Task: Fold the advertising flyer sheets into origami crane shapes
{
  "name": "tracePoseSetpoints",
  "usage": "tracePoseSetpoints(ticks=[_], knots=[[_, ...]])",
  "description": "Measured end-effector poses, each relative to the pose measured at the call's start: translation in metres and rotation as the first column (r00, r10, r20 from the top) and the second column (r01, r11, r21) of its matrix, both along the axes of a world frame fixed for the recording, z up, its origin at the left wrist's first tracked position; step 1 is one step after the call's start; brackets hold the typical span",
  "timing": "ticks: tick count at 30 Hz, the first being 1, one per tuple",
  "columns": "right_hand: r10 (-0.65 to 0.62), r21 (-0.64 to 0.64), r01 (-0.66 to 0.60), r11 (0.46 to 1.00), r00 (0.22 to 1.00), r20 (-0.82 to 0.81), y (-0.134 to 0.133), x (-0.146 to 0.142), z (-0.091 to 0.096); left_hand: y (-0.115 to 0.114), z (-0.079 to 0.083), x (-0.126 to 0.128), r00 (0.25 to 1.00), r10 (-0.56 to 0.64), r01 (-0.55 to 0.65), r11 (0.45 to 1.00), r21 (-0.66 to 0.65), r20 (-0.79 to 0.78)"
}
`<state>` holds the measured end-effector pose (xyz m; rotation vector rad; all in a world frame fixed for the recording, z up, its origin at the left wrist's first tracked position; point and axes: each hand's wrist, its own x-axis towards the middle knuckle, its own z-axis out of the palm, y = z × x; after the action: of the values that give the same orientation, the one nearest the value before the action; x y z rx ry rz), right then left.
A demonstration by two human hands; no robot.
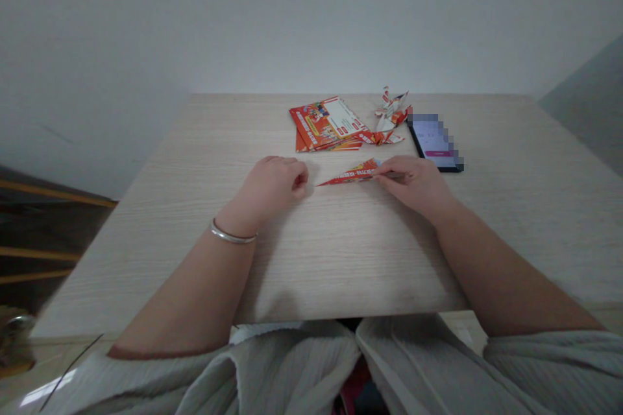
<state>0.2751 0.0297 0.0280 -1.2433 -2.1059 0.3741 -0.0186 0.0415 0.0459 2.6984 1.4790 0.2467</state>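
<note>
Folded paper (pixel 351 176) pinned flat under right hand (pixel 413 180) fingertips.

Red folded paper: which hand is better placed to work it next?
Probably the right. The right hand pinches the paper at its wide end, flat on the table. The left hand rests curled beside the pointed tip, not touching it.

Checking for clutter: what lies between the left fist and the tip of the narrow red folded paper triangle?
Only bare pale wooden table, in the head view; the left hand lies apart from the red folded paper triangle.
</note>
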Motion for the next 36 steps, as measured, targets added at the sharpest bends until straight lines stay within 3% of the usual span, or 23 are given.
tracePoseSetpoints(ticks=[3, 6, 8, 14, 20, 29, 36], knots=[[0.098, -0.01, -0.098, 0.995, 0.995, -0.023, 0.006, 0.002, -0.003, 0.001, -0.002, -0.001, 0.996, -0.003, 0.005, 1.0, -0.018, 0.09], [0.274, -0.022, -0.274, 0.962, 0.962, 0.006, 0.012, 0.0, -0.007, 0.001, -0.008, 0.0, 0.976, -0.103, 0.105, 0.994, 0.0, 0.193], [0.313, -0.012, -0.313, 0.95, 0.948, 0.05, 0.014, -0.003, -0.011, 0.0, -0.014, 0.002, 0.962, -0.164, 0.166, 0.986, 0.011, 0.219], [0.257, -0.033, -0.256, 0.966, 0.951, 0.173, 0.013, -0.008, -0.018, -0.003, -0.022, 0.007, 0.955, -0.22, 0.223, 0.975, 0.012, 0.199], [0.275, -0.122, -0.254, 0.96, 0.937, 0.215, 0.012, -0.009, -0.013, -0.006, -0.021, 0.006, 0.961, -0.253, 0.254, 0.967, 0.009, 0.113], [0.023, -0.068, 0.0, 0.998, 0.944, 0.33, 0.007, -0.017, -0.015, -0.011, -0.018, 0.014, 0.957, -0.246, 0.26, 0.963, -0.076, 0.154], [0.102, 0.002, -0.11, 0.994, 0.931, 0.351, 0.007, -0.022, -0.018, -0.013, -0.021, 0.019, 0.947, -0.217, 0.254, 0.957, -0.139, 0.237]])
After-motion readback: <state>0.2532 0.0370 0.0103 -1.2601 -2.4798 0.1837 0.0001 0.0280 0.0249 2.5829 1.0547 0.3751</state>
